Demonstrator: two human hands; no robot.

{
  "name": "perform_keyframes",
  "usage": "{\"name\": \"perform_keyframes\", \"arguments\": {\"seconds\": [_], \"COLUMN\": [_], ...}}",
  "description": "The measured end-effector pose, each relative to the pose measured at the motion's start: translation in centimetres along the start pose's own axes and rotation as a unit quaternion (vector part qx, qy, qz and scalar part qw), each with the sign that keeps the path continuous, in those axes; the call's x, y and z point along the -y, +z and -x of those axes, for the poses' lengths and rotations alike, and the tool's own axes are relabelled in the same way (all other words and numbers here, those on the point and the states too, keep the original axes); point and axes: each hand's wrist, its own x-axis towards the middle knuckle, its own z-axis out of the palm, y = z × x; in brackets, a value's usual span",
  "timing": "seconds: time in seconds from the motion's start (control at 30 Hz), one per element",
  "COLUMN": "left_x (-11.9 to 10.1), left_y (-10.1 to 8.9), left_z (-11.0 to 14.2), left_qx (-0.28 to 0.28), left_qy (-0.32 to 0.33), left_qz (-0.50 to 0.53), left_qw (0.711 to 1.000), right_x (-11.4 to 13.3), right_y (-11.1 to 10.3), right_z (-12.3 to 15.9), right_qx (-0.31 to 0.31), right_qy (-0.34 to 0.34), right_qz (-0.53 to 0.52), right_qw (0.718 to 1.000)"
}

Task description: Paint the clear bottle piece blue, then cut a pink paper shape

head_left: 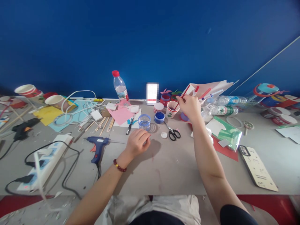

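Observation:
Over the paper cup (170, 112), my right hand (189, 106) pinches a thin red paintbrush (187, 91) whose lower end reaches down into the cup; its tip is hidden. My left hand (138, 142) hovers low over the grey table with its fingers curled in, and nothing shows in them. Just beyond it stands a clear plastic cup with a blue rim (144, 121). An uncapped jar of blue paint (159, 117) sits between the two cups, with a pink-lidded jar (158, 107) behind it. Black-handled scissors (174, 134) and a small white cap (164, 135) lie in front.
On the left are a blue glue gun (97, 145), a power strip (48, 162) with cords, and wooden sticks (103, 125). A red-capped bottle (120, 87) stands near the blue wall. To the right lie plastic bottles (222, 110), a green packet (231, 132) and a phone (259, 168).

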Motion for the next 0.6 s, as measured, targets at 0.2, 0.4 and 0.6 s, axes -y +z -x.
{"name": "perform_keyframes", "arguments": {"seconds": [0.2,0.4,0.6], "left_x": [0.1,0.02,-0.01], "left_y": [0.06,0.02,-0.07], "left_z": [0.16,0.08,-0.12], "left_qx": [-0.001,0.001,0.001], "left_qy": [0.0,0.001,0.005], "left_qz": [0.0,0.001,0.0], "left_qw": [1.0,1.0,1.0], "right_x": [-0.54,-0.35,-0.31], "right_y": [-0.04,0.27,0.58], "right_z": [-0.21,-0.3,-0.11], "right_qx": [-0.021,-0.008,-0.043], "right_qy": [0.0,0.008,0.001], "right_qz": [-0.078,-0.053,-0.005], "right_qw": [0.997,0.999,0.999]}}
